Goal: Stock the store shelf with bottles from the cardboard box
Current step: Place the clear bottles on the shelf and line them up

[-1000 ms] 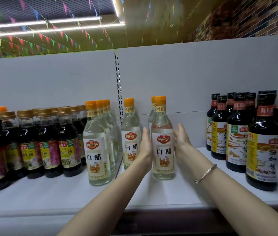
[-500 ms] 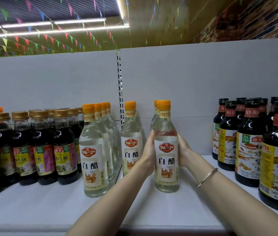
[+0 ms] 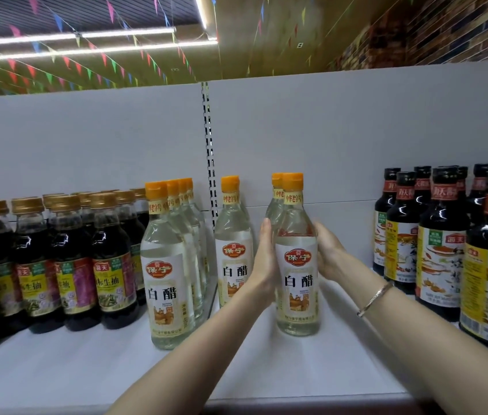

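Centre of the frame: two bare forearms reach up from the lower edge, the right wearing a thin silver bangle (image 3: 375,298). The left hand (image 3: 263,259) lies with straight fingers flat against the clear white-vinegar bottle with orange cap (image 3: 296,265); the right hand (image 3: 328,253) cups its other side, its grip partly hidden. The bottle stands upright on the white shelf (image 3: 57,369). Behind it stands a second vinegar bottle (image 3: 275,199); farther left, a row of the same bottles (image 3: 166,265). Dark soy-sauce bottles (image 3: 437,250) fill the right of the frame.
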{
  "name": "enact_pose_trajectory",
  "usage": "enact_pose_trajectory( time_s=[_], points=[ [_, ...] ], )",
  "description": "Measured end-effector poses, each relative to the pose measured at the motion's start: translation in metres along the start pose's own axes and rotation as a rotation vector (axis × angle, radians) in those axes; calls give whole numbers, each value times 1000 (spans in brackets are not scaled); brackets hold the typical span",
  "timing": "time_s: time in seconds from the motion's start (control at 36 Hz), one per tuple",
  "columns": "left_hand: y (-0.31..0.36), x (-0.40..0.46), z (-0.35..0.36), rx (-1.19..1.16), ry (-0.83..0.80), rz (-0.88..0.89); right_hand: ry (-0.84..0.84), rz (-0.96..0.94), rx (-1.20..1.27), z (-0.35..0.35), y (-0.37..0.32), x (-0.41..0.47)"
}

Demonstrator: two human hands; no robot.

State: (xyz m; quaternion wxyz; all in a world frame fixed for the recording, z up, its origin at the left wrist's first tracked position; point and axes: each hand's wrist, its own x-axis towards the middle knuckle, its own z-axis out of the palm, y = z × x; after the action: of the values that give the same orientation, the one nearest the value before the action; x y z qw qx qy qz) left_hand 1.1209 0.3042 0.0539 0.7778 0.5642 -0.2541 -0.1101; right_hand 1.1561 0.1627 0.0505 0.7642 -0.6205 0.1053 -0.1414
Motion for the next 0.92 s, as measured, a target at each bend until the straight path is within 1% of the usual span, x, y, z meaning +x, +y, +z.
enact_pose_trajectory(
  time_s=[0.08,0.14,0.19,0.28,0.36,0.47,0.64,0.72,0.78,0.92],
  points=[
    [7,-2,2,80,32,134,107,-84,-94,0,-13,-4],
    [11,-3,4,178,35,227,157,-124,-127,2,-23,-7],
    [16,-3,7,305,55,323,189,-140,-142,-1,-29,-3],
    [19,1,12,479,131,403,203,-165,-197,-4,-37,-4],
    [17,3,21,579,219,409,170,-174,-255,-8,-41,-6],
    [13,6,35,627,373,427,94,-180,-301,-15,-45,-9],
    [6,12,48,721,523,440,1,-178,-342,-26,-44,-1],
    [6,13,49,749,555,439,-48,-173,-327,-28,-43,3],
    [7,12,51,777,561,407,-66,-180,-312,-29,-41,7],
    [8,14,50,840,585,374,-53,-221,-348,-28,-36,22]
  ],
)
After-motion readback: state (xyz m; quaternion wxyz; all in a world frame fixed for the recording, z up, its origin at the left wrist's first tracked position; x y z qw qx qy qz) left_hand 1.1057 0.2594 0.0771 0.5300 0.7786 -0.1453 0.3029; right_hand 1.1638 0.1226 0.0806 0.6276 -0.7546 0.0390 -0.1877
